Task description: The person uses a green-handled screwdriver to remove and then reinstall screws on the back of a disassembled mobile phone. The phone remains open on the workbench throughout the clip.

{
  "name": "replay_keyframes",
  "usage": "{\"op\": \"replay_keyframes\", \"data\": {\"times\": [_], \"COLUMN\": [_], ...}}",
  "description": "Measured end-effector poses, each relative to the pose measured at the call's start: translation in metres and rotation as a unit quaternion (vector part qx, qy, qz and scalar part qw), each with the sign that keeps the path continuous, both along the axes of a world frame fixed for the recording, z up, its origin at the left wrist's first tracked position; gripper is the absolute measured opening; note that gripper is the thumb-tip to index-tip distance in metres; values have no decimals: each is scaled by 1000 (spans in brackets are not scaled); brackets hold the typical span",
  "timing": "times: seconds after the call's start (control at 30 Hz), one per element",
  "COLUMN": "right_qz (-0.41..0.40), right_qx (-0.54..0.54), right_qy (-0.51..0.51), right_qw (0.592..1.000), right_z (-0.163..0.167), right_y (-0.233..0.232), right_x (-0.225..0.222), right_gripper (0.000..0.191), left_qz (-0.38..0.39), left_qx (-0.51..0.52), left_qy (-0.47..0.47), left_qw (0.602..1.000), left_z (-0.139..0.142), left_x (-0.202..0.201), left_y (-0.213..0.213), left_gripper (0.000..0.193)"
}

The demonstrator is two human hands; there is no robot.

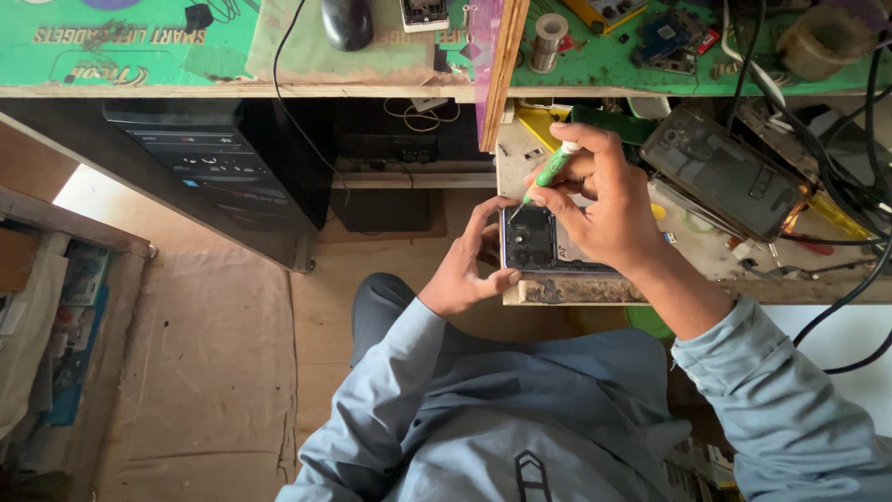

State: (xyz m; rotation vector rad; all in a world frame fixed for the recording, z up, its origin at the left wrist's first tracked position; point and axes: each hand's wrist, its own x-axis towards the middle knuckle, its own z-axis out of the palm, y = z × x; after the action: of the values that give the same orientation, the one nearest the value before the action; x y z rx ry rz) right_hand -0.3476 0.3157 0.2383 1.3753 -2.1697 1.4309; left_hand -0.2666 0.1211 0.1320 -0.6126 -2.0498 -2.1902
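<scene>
An opened smartphone (548, 249) lies back-up on a worn pull-out work board (576, 290). My left hand (472, 265) grips its left end, thumb along the near edge and fingers curled over the top corner. My right hand (595, 200) holds a green-handled screwdriver (550, 172), its tip pointing down onto the phone's dark upper part near the camera area. My right palm covers the phone's right half.
A second phone (725, 172) with its back removed lies tilted on the board to the right, among cables (855, 186) and small parts. Above is a green-topped bench (139, 46) with a mouse (347, 20) and solder roll (548, 35). A black computer tower (223, 163) stands underneath.
</scene>
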Motion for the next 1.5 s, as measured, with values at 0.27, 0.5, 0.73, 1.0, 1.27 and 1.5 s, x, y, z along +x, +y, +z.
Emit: {"op": "replay_keyframes", "data": {"times": [0.27,0.5,0.73,1.0,1.27,1.5], "right_qz": [-1,45,124,134,126,129], "right_qx": [4,26,28,25,26,35], "right_qy": [11,52,24,-77,-128,-106], "right_qw": [1000,997,992,988,983,985], "right_z": [-2,-4,-9,-11,-14,-14], "right_y": [-1,-2,-7,-7,-7,-8], "right_x": [-1,4,4,2,2,3], "right_gripper": [59,62,79,82,84,83], "left_qz": [-1,-1,7,10,12,10], "left_qx": [-7,-7,-19,-15,-19,-14], "left_qy": [-12,-24,-26,-18,-33,-38], "left_qw": [1000,1000,999,1000,999,999], "left_z": [1,-4,-8,-9,-9,-9], "left_x": [0,-1,-2,-1,-1,-2], "left_y": [-1,-2,-2,-2,0,0], "left_gripper": [89,91,98,99,99,100]}}
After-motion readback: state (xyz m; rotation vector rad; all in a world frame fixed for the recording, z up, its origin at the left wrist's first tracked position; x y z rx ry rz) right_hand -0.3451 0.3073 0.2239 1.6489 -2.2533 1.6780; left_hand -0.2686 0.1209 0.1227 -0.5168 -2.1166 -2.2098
